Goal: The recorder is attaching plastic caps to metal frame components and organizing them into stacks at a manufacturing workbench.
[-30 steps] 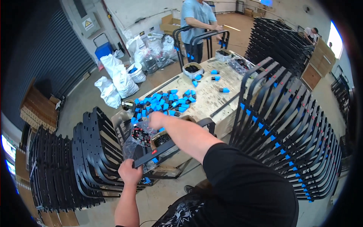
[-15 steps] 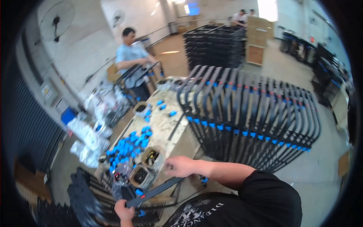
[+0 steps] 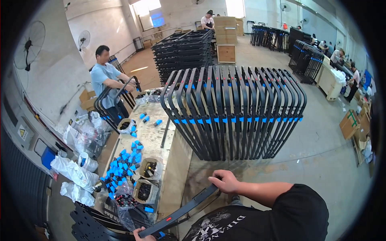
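A black metal frame (image 3: 181, 209) with a small red mark on its top bar lies slantwise in front of my body. My left hand (image 3: 144, 234) is closed round its near-left end, at the lower edge of the picture. At the bar's far-right corner my right hand (image 3: 225, 181) has its fingers wrapped over it. The frame's lower part is mostly hidden by the bar and my shirt. To the left of the bar, on the wooden worktable (image 3: 163, 201), stand a box of small black parts (image 3: 143, 191) and a box of black and yellow parts (image 3: 150, 169).
Blue and black plastic pieces (image 3: 122, 164) lie heaped on the table. Beyond it stands a long row of similar black frames (image 3: 237, 116). A co-worker (image 3: 106, 80) at the far left holds another frame. Black stacked parts (image 3: 86, 225) sit at lower left, and white sacks (image 3: 76, 168) line the wall.
My right hand has moved away from the parts boxes to the frame's right corner and closed on it. The frame has shifted right, and my view has turned to the right.
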Demonstrator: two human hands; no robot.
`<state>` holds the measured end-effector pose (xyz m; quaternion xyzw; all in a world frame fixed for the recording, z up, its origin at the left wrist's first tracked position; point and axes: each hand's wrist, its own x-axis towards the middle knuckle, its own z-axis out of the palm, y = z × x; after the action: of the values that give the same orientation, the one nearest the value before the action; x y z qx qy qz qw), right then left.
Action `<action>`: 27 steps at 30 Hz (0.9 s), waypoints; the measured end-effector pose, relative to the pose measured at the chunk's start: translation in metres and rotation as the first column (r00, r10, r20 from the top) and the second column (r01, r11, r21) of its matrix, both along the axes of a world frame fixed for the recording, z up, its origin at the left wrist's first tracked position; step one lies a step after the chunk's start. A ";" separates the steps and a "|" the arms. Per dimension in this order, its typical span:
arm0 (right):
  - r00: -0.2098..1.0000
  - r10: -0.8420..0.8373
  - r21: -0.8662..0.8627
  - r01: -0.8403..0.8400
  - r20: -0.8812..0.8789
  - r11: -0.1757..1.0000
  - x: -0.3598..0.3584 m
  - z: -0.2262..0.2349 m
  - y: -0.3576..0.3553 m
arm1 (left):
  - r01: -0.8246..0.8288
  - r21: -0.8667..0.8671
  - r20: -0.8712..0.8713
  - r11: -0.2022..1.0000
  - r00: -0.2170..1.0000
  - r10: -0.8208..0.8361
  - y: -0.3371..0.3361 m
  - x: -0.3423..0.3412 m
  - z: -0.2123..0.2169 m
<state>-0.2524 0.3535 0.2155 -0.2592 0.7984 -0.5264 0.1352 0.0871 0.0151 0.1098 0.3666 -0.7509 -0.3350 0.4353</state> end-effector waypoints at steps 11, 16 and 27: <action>0.986 -0.160 -0.127 0.165 0.053 0.978 0.041 -0.036 0.132 | 0.320 0.090 -0.349 0.943 0.897 -0.271 0.021 -0.082 0.012; 0.832 -0.435 -0.391 0.549 0.345 0.739 -0.003 -0.069 0.225 | 0.349 -0.157 -0.027 0.924 0.933 -0.358 0.116 -0.145 0.055; 0.573 -0.739 -0.437 0.800 0.354 0.411 0.138 -0.064 0.571 | 0.790 -0.025 -0.121 0.613 0.606 -0.786 0.430 -0.225 0.110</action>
<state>-0.1145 0.9241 0.1519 0.1380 0.6288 -0.7480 -0.1615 -0.1380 0.4446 0.2202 -0.0151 -0.8027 -0.5252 0.2821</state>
